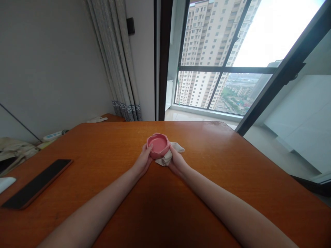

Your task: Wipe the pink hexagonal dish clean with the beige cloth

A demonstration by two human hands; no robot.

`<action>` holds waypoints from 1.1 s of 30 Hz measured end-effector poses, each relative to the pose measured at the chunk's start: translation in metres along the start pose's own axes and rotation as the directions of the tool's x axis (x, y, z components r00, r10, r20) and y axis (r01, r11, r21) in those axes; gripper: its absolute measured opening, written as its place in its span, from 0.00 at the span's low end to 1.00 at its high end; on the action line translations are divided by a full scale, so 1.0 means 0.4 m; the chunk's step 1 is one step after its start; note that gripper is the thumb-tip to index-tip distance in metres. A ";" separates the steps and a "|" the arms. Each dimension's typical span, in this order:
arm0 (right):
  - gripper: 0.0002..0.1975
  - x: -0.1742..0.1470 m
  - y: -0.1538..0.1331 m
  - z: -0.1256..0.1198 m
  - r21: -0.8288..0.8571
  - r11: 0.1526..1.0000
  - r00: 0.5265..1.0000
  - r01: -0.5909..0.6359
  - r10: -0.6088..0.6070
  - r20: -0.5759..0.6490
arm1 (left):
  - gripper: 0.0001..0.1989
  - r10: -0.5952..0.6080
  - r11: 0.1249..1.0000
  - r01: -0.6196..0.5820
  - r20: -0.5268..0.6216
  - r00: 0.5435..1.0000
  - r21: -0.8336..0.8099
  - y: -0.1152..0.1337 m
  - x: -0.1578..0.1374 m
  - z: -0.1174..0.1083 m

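Both arms reach out over the wooden table (103,144) toward a small pink bowl (158,143) with a faceted, wavy rim. My left hand (143,160) grips its left side, thumb over the rim and fingers underneath. On the other side, my right hand (178,161) is closed on a crumpled pale cloth (167,159), pressed against the bowl's right side. Part of the cloth sticks out beyond the right fingers. The bowl's inside looks bare, tilted slightly toward me. Its underside and most of my fingertips are hidden.
A long dark flat panel (38,184) lies at the table's left. Beyond the left edge are a beige fabric heap (15,151) and a white power strip (53,135). A grey curtain (116,62) and a tall window (222,69) stand behind the table.
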State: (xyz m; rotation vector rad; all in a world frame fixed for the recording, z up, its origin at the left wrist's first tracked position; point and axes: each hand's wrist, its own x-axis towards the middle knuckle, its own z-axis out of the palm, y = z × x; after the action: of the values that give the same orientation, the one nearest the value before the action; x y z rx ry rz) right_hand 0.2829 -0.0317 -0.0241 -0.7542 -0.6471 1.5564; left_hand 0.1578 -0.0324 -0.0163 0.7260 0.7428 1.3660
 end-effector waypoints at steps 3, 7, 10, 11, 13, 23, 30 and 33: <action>0.16 0.019 -0.004 -0.023 -0.003 1.000 0.999 0.017 -0.017 -0.034 | 0.22 -0.046 0.997 0.050 -0.056 0.997 0.065 0.003 -0.001 -0.003; 0.16 0.037 -0.003 -0.047 -0.036 0.999 0.997 -0.014 0.011 -0.077 | 0.22 -0.148 0.972 0.164 -0.104 0.984 0.168 0.000 -0.003 -0.006; 0.14 0.028 0.001 -0.037 -0.032 0.999 0.998 -0.043 0.042 -0.037 | 0.20 -0.074 0.990 0.091 -0.149 0.986 0.110 -0.007 0.002 -0.008; 0.14 0.023 0.002 -0.030 -0.015 0.998 0.998 -0.063 0.063 -0.007 | 0.20 -0.035 0.995 0.051 -0.185 0.982 0.083 -0.009 0.004 -0.009; 0.14 0.015 0.001 -0.018 0.031 0.993 0.993 -0.110 0.108 0.044 | 0.21 0.026 0.999 -0.017 -0.231 0.973 0.041 -0.011 0.007 -0.011; 0.12 0.027 -0.017 -0.032 0.040 0.994 0.994 -0.102 0.103 -0.030 | 0.15 -0.081 0.994 0.090 -0.144 0.986 0.057 -0.004 0.001 -0.001; 0.16 -0.005 0.004 -0.006 -0.071 0.995 0.995 -0.077 0.081 0.061 | 0.16 -0.008 0.998 -0.004 -0.219 0.976 -0.055 -0.006 0.010 -0.012; 0.16 0.010 -0.003 -0.020 -0.035 0.999 0.999 -0.023 0.021 -0.032 | 0.17 0.016 0.999 -0.008 -0.196 0.981 0.038 -0.009 0.010 -0.011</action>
State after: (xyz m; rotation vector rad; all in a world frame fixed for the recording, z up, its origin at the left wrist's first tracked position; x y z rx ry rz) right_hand 0.2896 -0.0279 -0.0286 -0.8134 -0.6465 1.5537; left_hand 0.1565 -0.0286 -0.0221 0.6312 0.9225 1.4519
